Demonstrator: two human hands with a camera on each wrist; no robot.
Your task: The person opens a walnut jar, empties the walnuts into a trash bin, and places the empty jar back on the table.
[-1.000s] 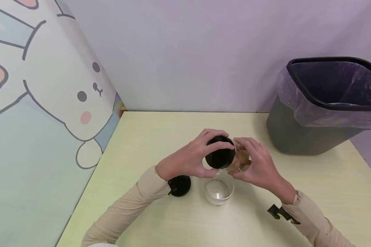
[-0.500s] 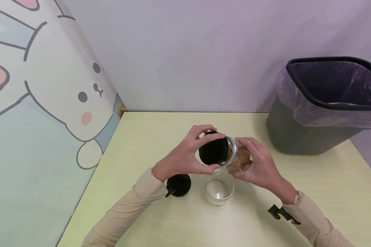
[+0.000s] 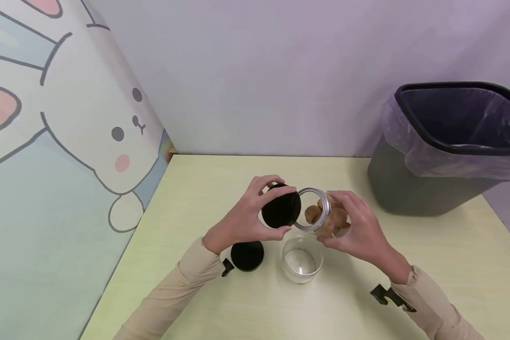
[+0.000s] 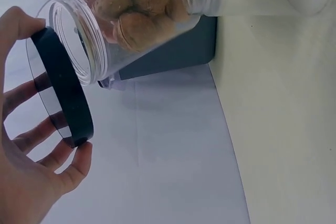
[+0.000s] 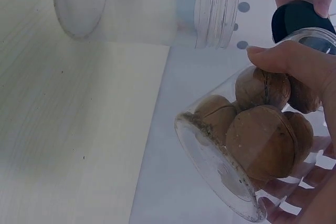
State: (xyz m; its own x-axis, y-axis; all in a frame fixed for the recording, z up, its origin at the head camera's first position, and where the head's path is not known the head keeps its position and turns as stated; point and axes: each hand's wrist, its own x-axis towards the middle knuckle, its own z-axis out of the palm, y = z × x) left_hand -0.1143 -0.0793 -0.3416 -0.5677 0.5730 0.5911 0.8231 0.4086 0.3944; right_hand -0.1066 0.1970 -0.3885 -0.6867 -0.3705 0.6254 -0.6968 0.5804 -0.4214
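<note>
A black round lid [image 3: 281, 207] is held between the fingers and thumb of my left hand [image 3: 244, 217]. My right hand [image 3: 361, 233] grips a clear jar [image 3: 325, 204] tilted on its side, its uncovered mouth facing left towards the lid. Several walnuts [image 5: 262, 140] lie inside that jar. In the left wrist view the lid [image 4: 65, 87] stands just apart from the threaded rim [image 4: 94, 45]. Below the tilted jar, a second clear jar [image 3: 301, 267] stands upright and uncovered on the table. Another black lid [image 3: 247, 256] lies flat to its left.
A grey bin [image 3: 420, 189] with a black rim and a purple-tinted plastic liner stands at the back right of the pale wooden table [image 3: 221, 174]. A white wall is behind the table, and a rabbit-patterned wall [image 3: 80, 118] is on the left.
The left hand has drawn the lid leftward off the jar's mouth, opening a gap that shows the silvery rim and the walnuts. My right hand and its jar have stayed nearly still.
</note>
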